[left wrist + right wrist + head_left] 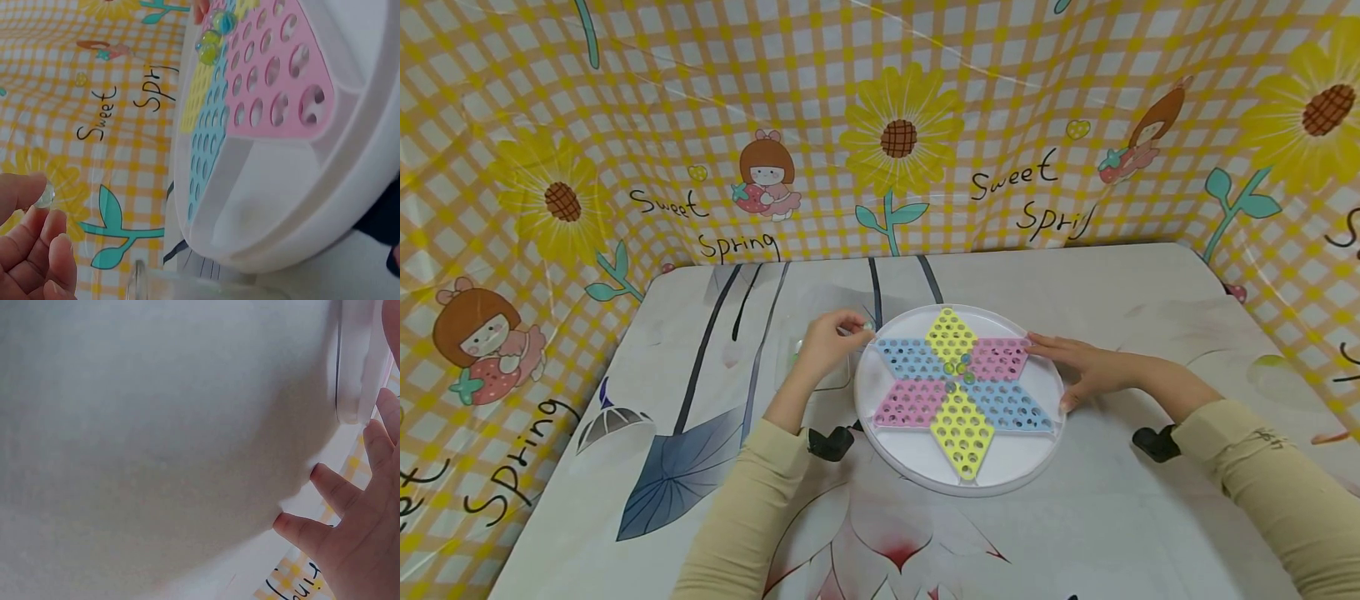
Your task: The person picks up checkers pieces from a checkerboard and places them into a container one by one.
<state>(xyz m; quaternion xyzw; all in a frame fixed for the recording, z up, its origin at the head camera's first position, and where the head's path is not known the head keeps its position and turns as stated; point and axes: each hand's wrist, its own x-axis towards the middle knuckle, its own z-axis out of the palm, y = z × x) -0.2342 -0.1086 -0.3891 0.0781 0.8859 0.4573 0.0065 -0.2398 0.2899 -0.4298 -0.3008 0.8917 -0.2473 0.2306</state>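
A small clear marble (45,197) is pinched between the thumb and fingertips of the left hand (826,340), held just off the left rim of the round white game board (925,458), which lies near the middle of the desk (1150,517). The board carries a six-pointed star of holed panels in yellow, pink and blue, and a few marbles (958,368) sit in holes at its centre. The right hand (1086,371) lies with straight, spread fingers pressed against the board's right rim. A clear container (793,367) stands just left of the board, under the left hand.
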